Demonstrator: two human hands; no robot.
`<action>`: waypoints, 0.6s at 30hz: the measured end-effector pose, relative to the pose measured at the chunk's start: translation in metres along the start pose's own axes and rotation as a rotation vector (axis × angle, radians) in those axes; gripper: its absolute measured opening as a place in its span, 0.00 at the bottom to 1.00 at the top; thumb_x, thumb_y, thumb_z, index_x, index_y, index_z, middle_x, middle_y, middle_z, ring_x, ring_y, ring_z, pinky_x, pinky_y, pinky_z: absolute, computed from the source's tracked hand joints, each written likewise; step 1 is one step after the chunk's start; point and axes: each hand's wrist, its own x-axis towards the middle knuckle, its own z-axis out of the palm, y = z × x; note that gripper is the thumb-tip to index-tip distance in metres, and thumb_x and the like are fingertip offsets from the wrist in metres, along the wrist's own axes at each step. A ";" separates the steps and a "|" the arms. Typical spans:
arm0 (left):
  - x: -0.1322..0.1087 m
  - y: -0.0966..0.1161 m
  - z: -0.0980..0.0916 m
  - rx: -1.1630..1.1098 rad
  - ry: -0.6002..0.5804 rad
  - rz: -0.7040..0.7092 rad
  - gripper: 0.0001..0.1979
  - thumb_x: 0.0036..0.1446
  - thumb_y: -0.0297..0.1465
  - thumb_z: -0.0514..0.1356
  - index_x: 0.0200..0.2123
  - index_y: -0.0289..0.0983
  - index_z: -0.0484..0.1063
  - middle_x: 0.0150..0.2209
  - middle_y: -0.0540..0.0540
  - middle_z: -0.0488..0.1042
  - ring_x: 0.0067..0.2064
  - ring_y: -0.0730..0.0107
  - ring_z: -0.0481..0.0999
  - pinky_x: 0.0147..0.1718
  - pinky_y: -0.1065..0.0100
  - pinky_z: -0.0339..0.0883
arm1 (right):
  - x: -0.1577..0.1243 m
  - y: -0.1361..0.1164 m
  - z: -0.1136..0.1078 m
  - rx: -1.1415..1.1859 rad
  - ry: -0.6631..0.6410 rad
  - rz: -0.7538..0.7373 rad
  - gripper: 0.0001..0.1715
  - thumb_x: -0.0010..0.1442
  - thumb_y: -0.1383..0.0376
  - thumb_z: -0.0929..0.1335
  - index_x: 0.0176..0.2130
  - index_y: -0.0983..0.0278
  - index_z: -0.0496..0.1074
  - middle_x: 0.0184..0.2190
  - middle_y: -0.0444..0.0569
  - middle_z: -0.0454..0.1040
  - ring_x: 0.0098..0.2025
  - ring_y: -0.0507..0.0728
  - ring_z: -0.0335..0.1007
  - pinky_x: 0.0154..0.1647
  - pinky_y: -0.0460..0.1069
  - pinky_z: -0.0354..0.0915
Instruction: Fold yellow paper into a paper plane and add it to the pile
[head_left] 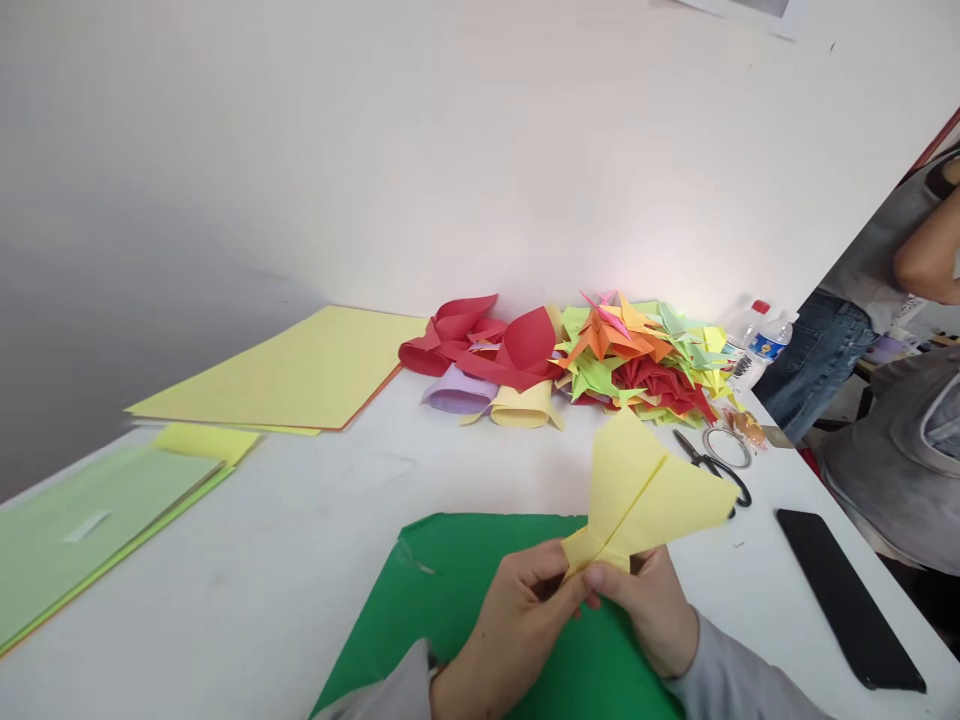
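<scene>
left hand (517, 605) and right hand (652, 610) pinch one folded yellow paper (630, 490) by its narrow base. folding looks partway: base gathered, centre seam formed, flared top apparently unshaped. below, one desk (300, 560), one green sheet (450, 560); rightward, one phone (847, 600), two bottles (769, 345), one pair of scissors (701, 460).

I see a light grey left sleeve (386, 695) on this person, ending in a loose cuff (421, 660) whose edge stands out in a fold. The right sleeve (739, 672), the same plain grey, is softly creased and fits closer. The fingers (541, 562) are bare.
</scene>
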 end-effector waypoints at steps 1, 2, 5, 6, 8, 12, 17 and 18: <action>-0.001 -0.001 0.002 0.003 0.008 -0.015 0.25 0.53 0.51 0.59 0.18 0.34 0.72 0.22 0.48 0.67 0.26 0.71 0.64 0.25 0.71 0.59 | -0.001 0.000 0.002 0.022 0.022 -0.007 0.17 0.51 0.56 0.75 0.24 0.65 0.72 0.17 0.42 0.67 0.21 0.51 0.63 0.23 0.46 0.64; -0.001 -0.002 0.003 0.007 0.017 -0.025 0.26 0.52 0.51 0.59 0.18 0.34 0.72 0.22 0.48 0.67 0.26 0.71 0.64 0.25 0.71 0.58 | -0.001 0.000 0.003 0.040 0.048 -0.013 0.16 0.51 0.57 0.75 0.24 0.66 0.72 0.17 0.42 0.67 0.20 0.50 0.62 0.22 0.46 0.63; -0.002 -0.003 0.007 0.011 0.036 -0.054 0.27 0.51 0.52 0.60 0.17 0.34 0.71 0.20 0.49 0.66 0.24 0.72 0.63 0.23 0.71 0.56 | -0.004 0.002 0.004 0.084 0.100 -0.013 0.13 0.52 0.59 0.74 0.25 0.66 0.73 0.18 0.43 0.69 0.19 0.49 0.62 0.20 0.45 0.61; -0.002 -0.003 0.008 0.008 0.038 -0.069 0.26 0.51 0.52 0.60 0.16 0.34 0.71 0.19 0.49 0.66 0.24 0.73 0.62 0.23 0.71 0.55 | -0.004 0.002 0.003 0.090 0.104 -0.008 0.13 0.52 0.60 0.74 0.25 0.66 0.73 0.18 0.43 0.69 0.18 0.49 0.61 0.19 0.44 0.60; -0.002 -0.004 0.011 0.005 0.024 -0.110 0.26 0.50 0.51 0.60 0.16 0.34 0.71 0.18 0.49 0.65 0.23 0.73 0.62 0.22 0.71 0.54 | -0.005 0.001 0.002 0.083 0.095 0.021 0.14 0.53 0.59 0.74 0.25 0.67 0.73 0.17 0.44 0.69 0.17 0.49 0.62 0.17 0.44 0.59; -0.004 -0.007 0.014 0.012 -0.057 -0.175 0.27 0.50 0.52 0.59 0.17 0.33 0.72 0.18 0.48 0.67 0.22 0.72 0.63 0.22 0.70 0.54 | -0.008 -0.002 0.000 0.079 0.099 0.090 0.15 0.52 0.59 0.74 0.24 0.68 0.74 0.16 0.44 0.68 0.16 0.48 0.60 0.15 0.44 0.58; -0.005 -0.008 0.015 -0.016 -0.142 -0.101 0.25 0.52 0.49 0.59 0.18 0.33 0.72 0.20 0.46 0.70 0.24 0.70 0.66 0.25 0.69 0.56 | -0.012 -0.002 -0.003 0.113 0.120 0.160 0.16 0.50 0.59 0.75 0.21 0.68 0.73 0.15 0.44 0.67 0.14 0.47 0.57 0.12 0.43 0.56; -0.005 -0.008 0.015 -0.032 -0.154 -0.081 0.25 0.53 0.49 0.59 0.18 0.33 0.72 0.20 0.47 0.70 0.25 0.71 0.65 0.26 0.69 0.56 | -0.012 -0.001 -0.003 0.110 0.125 0.166 0.17 0.50 0.59 0.75 0.21 0.69 0.73 0.15 0.44 0.68 0.14 0.47 0.58 0.12 0.43 0.56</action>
